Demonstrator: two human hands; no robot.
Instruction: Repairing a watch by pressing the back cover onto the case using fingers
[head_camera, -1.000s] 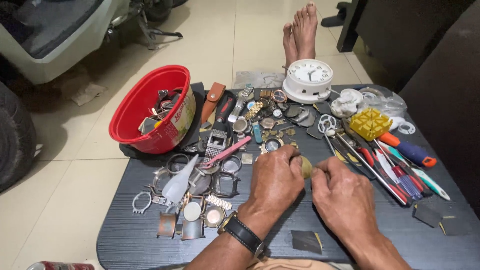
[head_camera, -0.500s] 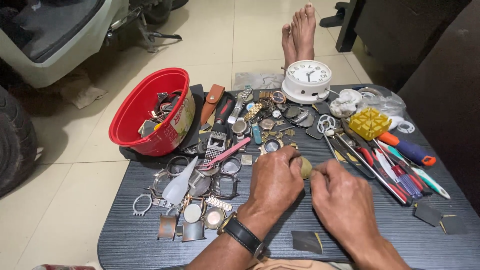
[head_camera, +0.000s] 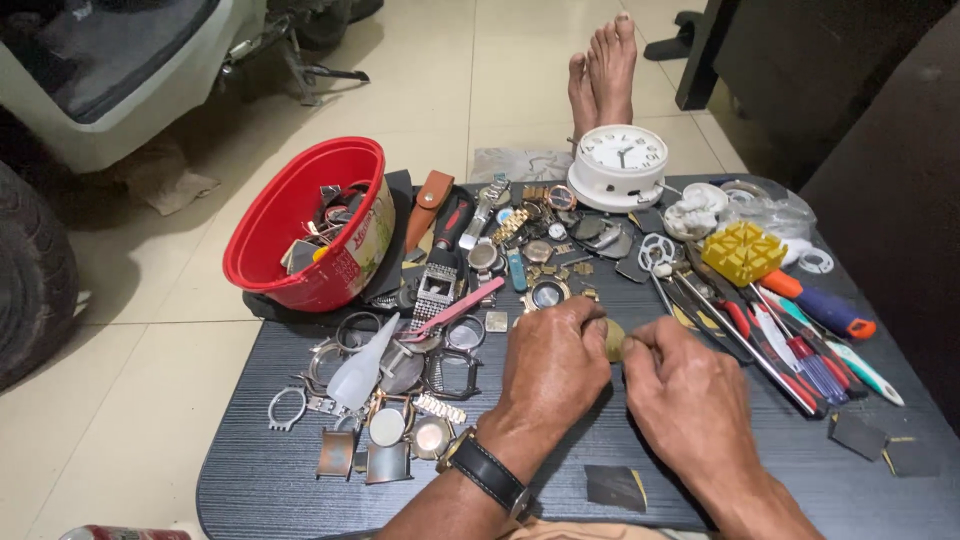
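My left hand (head_camera: 550, 365) and my right hand (head_camera: 685, 395) meet over the middle of a dark low table (head_camera: 260, 480). Between their fingertips sits a small round brass-coloured watch part (head_camera: 613, 340); both hands pinch it. What the right fingers hold besides it is hidden. A black wristwatch (head_camera: 487, 470) is on my left wrist. Watch cases, bezels and straps (head_camera: 400, 400) lie just left of my left hand, with a small clear squeeze bottle (head_camera: 365, 365) among them.
A red plastic bowl (head_camera: 300, 215) of watch parts stands at the table's far left. A white round clock (head_camera: 622, 160), a yellow case holder (head_camera: 742, 252) and several screwdrivers and tweezers (head_camera: 800, 340) lie right. Bare feet (head_camera: 603, 70) rest on the tiled floor beyond.
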